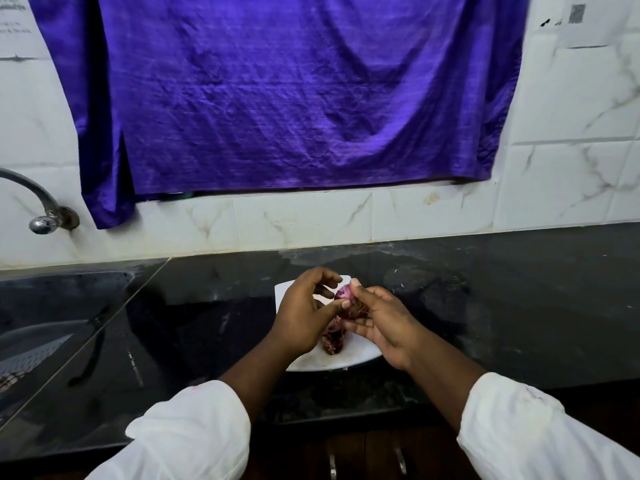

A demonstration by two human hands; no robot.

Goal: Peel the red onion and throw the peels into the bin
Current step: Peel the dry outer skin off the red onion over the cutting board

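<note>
**Onion Mostly Out of Sight Behind Fingers**

The right hand (381, 323) covers most of the red onion (343, 293), leaving only its top showing. Whether the left hand (304, 313) pinches skin or merely touches it cannot be told. Both hands hide much of the white plate (284, 293) and the peels (332, 339) on it. The tap (48, 209) and sink (52, 306) run off the left edge, and the purple cloth (294, 98) off the top. The wall sticker (576, 13) is too blurred to read.

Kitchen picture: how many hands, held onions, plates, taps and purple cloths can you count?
Hands: 2, left hand and right hand
Onion in the fingers: 1
Plate: 1
Tap: 1
Purple cloth: 1
Total: 6
</note>
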